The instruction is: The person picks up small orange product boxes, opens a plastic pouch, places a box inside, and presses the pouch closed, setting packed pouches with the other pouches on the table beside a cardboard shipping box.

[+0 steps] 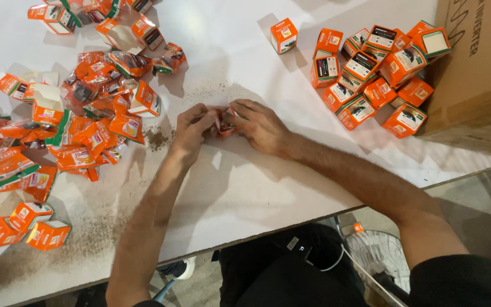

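head view: both hands' fingers, left hand (193,129) and right hand (259,125), pinch a small orange packet (225,124) between orange box piles.

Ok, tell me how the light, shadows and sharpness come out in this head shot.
Head view: bright overhead light washes out the white table near the top; the left hand and right hand cast soft shadows toward the near edge; the small orange packet they pinch is slightly blurred; the closed orange boxes at right look sharp; wide-angle bending shows along the table edge.
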